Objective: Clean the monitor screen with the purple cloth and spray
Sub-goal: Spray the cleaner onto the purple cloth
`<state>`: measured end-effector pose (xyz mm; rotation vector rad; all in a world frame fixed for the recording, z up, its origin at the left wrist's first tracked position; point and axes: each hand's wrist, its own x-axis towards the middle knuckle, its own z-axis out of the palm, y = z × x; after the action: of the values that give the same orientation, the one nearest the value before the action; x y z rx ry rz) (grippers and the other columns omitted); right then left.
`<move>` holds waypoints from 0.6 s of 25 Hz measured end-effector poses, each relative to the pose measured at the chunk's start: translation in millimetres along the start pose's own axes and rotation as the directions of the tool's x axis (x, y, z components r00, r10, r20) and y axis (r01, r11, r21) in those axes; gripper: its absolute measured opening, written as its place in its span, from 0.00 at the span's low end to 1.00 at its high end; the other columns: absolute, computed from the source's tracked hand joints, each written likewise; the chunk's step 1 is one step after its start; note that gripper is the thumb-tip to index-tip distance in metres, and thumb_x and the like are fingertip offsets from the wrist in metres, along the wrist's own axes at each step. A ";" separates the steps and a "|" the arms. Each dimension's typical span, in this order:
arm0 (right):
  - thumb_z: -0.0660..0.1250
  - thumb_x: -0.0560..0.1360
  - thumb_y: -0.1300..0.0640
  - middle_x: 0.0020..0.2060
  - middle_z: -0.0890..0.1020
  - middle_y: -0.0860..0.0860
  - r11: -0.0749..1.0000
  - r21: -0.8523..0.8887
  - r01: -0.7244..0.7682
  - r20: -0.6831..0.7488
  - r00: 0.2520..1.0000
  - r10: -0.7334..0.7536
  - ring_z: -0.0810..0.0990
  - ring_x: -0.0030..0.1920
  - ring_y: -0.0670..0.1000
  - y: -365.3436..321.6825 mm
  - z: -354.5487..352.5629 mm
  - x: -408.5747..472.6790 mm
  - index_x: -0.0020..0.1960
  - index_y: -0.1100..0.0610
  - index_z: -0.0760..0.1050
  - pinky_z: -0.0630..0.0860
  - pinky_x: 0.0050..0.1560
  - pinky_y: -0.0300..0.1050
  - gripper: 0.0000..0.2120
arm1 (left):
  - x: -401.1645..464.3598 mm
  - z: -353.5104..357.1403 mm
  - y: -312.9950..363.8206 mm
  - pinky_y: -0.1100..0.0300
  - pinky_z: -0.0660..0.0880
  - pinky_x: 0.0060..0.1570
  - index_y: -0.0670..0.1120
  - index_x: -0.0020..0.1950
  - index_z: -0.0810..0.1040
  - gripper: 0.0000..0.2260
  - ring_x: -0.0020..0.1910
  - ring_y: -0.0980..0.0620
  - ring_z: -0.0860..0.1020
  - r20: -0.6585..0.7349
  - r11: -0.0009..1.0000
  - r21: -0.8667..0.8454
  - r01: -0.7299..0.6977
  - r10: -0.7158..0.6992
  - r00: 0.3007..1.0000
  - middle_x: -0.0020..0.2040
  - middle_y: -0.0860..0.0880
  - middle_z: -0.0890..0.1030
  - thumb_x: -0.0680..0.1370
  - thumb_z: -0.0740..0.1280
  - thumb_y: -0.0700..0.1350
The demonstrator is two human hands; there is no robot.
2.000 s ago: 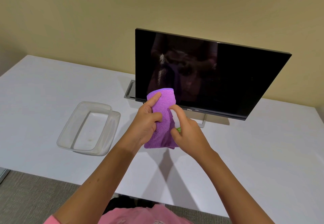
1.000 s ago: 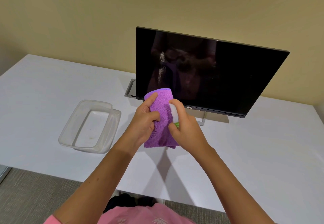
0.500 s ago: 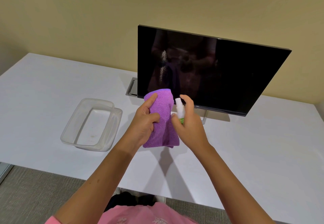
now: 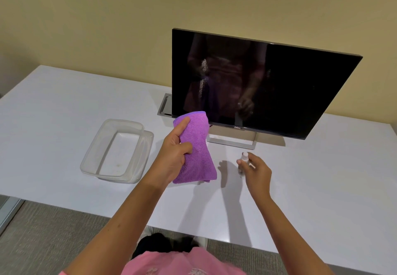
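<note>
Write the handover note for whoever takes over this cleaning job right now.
Left hand grips the folded purple cloth, held up in front of the monitor.
Right hand pinches the small spray bottle, upright low over the white table, right of the cloth.
Done: cloth and spray picked up.
Left: wipe the screen; smears show on its left part. A clear tub sits at left.

White table (image 4: 64, 107) with monitor (image 4: 257, 85), clear tub (image 4: 94, 152), perhaps spray bottle (image 4: 243, 163).
</note>
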<state>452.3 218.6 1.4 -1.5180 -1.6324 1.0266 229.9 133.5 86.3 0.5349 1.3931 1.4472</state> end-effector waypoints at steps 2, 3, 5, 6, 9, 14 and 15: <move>0.71 0.74 0.59 0.37 0.82 0.40 0.998 0.040 -0.051 -0.001 0.999 0.051 0.79 0.40 0.40 16.5 -3.1 -5.4 0.46 0.55 0.81 0.69 0.39 0.23 0.01 | -0.9 -4.1 -4.9 0.49 0.64 0.43 0.61 0.66 0.73 0.33 0.46 0.44 0.68 -0.007 1.000 0.026 0.004 -0.004 1.000 0.56 0.61 0.76 0.72 0.60 0.28; 0.71 0.74 0.59 0.33 0.81 0.39 0.997 0.040 -0.063 -0.007 0.998 0.063 0.78 0.37 0.38 23.0 -4.0 -7.4 0.43 0.55 0.80 0.69 0.36 0.22 0.02 | -1.5 -6.0 -7.2 0.49 0.65 0.43 0.62 0.65 0.74 0.32 0.45 0.44 0.69 -0.012 0.999 0.048 0.005 -0.004 1.000 0.55 0.63 0.76 0.72 0.61 0.29; 0.71 0.74 0.59 0.32 0.81 0.42 0.995 0.029 -0.092 -0.016 0.996 0.093 0.78 0.35 0.38 33.2 -5.7 -9.2 0.42 0.53 0.79 0.68 0.35 0.24 0.03 | -2.8 -8.8 -10.9 0.49 0.67 0.44 0.64 0.64 0.74 0.32 0.44 0.47 0.71 -0.019 0.996 0.089 0.007 -0.005 1.000 0.51 0.68 0.77 0.72 0.61 0.30; 0.71 0.74 0.60 0.34 0.82 0.45 0.994 0.025 -0.103 -0.017 0.995 0.103 0.78 0.35 0.38 35.6 -6.4 -9.1 0.43 0.51 0.79 0.68 0.35 0.24 0.04 | -3.3 -9.9 -12.5 0.49 0.68 0.45 0.65 0.64 0.74 0.32 0.44 0.48 0.72 -0.022 0.994 0.105 0.010 -0.008 1.000 0.50 0.69 0.77 0.72 0.61 0.30; 0.71 0.73 0.61 0.38 0.82 0.47 0.994 0.005 -0.113 0.006 0.994 0.113 0.78 0.41 0.38 39.6 -6.8 -7.3 0.46 0.51 0.78 0.69 0.37 0.25 0.07 | -4.6 -10.9 -16.4 0.49 0.68 0.44 0.67 0.62 0.74 0.32 0.43 0.50 0.71 -0.028 0.989 0.146 0.022 -0.018 0.999 0.46 0.71 0.77 0.72 0.61 0.31; 0.71 0.72 0.63 0.38 0.81 0.45 0.996 -0.031 -0.082 0.023 0.996 0.083 0.78 0.41 0.38 42.7 -4.5 -9.5 0.48 0.54 0.76 0.69 0.37 0.24 0.08 | -6.2 -9.8 -17.7 0.49 0.71 0.45 0.68 0.61 0.75 0.32 0.41 0.52 0.73 -0.033 0.988 0.157 0.011 -0.006 0.999 0.49 0.70 0.76 0.72 0.61 0.30; 0.71 0.72 0.63 0.38 0.81 0.46 0.996 -0.040 -0.076 0.029 0.997 0.078 0.78 0.41 0.38 42.4 -4.7 -9.7 0.48 0.54 0.76 0.69 0.37 0.24 0.08 | -6.5 -8.7 -16.9 0.50 0.72 0.45 0.68 0.60 0.75 0.33 0.43 0.53 0.74 -0.035 0.988 0.155 0.008 -0.003 0.999 0.52 0.69 0.74 0.72 0.61 0.30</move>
<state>477.0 209.9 -33.7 -1.6096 -1.6347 1.0694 230.9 120.7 70.8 0.6061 1.5419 1.3562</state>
